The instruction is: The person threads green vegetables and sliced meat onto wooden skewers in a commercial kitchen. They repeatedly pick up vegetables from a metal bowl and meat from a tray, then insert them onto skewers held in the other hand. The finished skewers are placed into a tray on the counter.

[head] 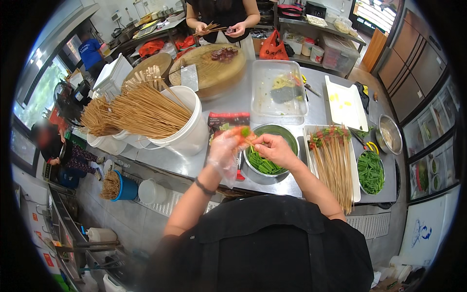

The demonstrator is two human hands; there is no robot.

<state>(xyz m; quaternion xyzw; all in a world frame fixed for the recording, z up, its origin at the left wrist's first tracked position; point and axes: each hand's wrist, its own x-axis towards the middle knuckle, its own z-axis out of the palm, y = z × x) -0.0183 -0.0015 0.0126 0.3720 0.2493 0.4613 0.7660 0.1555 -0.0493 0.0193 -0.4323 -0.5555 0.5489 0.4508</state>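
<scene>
My left hand (227, 148), in a clear plastic glove, grips a piece of reddish food (239, 133) with a bit of green on it; its exact kind is blurred. My right hand (273, 148) is bare and pinches a thin wooden skewer (249, 142) that meets this food. Both hands are above the near-left rim of a steel bowl (296, 146) of cut green vegetable stalks (264, 162). Right of the bowl, a white tray (355, 186) holds many skewers (330, 168) with red and green food at their far ends.
A white bucket (199, 124) of bamboo skewers (149, 109) stands left. Beyond are a round chopping board (219, 78) with a cleaver (189, 77), a clear plastic tub (279, 106), and a co-worker (222, 14) holding skewers. Chopped greens (371, 173) and scissors (372, 146) lie right.
</scene>
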